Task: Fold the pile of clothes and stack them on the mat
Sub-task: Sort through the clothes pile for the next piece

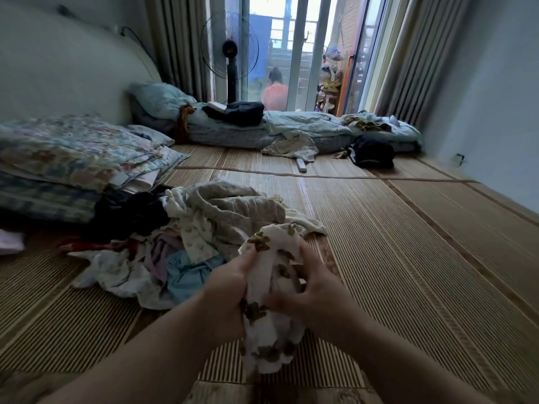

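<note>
both the left hand (pixel 230 282) and right hand (pixel 313 287) gripped a bunched white leaf-print garment (pixel 271 293) above the woven mat (pixel 408 258), the clothes pile (pixel 175 240) beside it unfolded, no stack visible.

Single head-worn wide-angle view, forward and down, close over both hands (pixel 272 290), mat (pixel 408 243) beyond.

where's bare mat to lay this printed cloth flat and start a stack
The widest bare mat for the printed cloth lies right of your right hand, out to the wall. A narrower strip runs between the clothes pile and the remote. The left is crowded: the pile butts against the folded quilts.
</note>
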A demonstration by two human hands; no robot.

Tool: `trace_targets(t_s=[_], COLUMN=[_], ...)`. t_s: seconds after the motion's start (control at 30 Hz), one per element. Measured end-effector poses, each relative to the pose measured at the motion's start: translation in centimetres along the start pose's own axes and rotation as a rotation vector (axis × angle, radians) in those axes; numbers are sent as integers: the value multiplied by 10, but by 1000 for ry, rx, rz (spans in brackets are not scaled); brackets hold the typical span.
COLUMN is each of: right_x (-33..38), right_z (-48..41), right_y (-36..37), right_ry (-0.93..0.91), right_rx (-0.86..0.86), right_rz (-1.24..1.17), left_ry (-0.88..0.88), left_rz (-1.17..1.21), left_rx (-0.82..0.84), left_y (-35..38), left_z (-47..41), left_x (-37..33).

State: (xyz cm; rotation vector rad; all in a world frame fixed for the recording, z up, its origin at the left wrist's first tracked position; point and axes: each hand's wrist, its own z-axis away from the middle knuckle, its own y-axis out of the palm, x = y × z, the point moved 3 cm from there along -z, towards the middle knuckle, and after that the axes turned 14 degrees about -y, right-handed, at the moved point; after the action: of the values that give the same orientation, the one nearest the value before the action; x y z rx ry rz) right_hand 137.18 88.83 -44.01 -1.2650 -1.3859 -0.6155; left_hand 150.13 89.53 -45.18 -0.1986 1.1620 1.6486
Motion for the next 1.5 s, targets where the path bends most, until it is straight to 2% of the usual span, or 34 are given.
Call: trace_targets(t_s=[0.07, 0.23, 0.33, 0.43, 0.5, 0.57, 0.67, 0.7, 0.77, 0.83, 0.93, 1.0, 1.07, 1.13, 1.27, 1.37, 1.5], right_x=[-9, -10, -13, -12, -4, 4, 18, 24, 37, 46, 53, 56, 57, 54, 48, 61, 97], right_z=[-1, -7, -11, -12, -12, -15, -24, -28, -35, -39, -46, -49, -49, -46, -39, -40, -53], right_y=[-1, -11, -18, -24, -24, -26, -31, -33, -37, -42, -47, -49, -50, -58, -94, -114, -125], right_ry=[23, -52, -84, -117, -185, -219, -233, -254, -319, -363, -350, -332, -308, -253, -46, 17, 24], right_rx=[-38, 71, -2, -54, -29, 70, 173, 170, 121, 51, -70, -108, -81, -31, 26, -13, -182], right_rz=[105, 416, 631, 661, 648, 692, 739, 760, 810, 848, 883, 932, 965, 1020, 1077, 913, 419], left_ry=[4, 18, 57, 96, 207, 411, 706, 740, 713, 652, 715, 768, 760, 668, 551, 552, 653], left_rz=[47, -29, -64, -167, -259, -497, -1291, -1497, -1653, -1624, -1594, -1681, -1782, -1861, -1878, -1769, -1534], left_rx=[-13, -90, -134, -233, -365, -490, -490, -444, -372, -350, -411, -486, -589, -704, -888, -940, -883], left_y=[-1, -2, -11, -19, -24, -28, -9, 3, 21, 33, 50, 56, 57, 48, 22, 15, 38], left_z=[-6, -15, -20, -20, -17, -10, 1, 4, 6, 4, -1, -6, -8, -3, 23, 42, 61], left_x=[3, 8, 4, -2, -12, -29, -57, -63, -74, -77, -75, -73, -75, -82, -118, -147, -171])
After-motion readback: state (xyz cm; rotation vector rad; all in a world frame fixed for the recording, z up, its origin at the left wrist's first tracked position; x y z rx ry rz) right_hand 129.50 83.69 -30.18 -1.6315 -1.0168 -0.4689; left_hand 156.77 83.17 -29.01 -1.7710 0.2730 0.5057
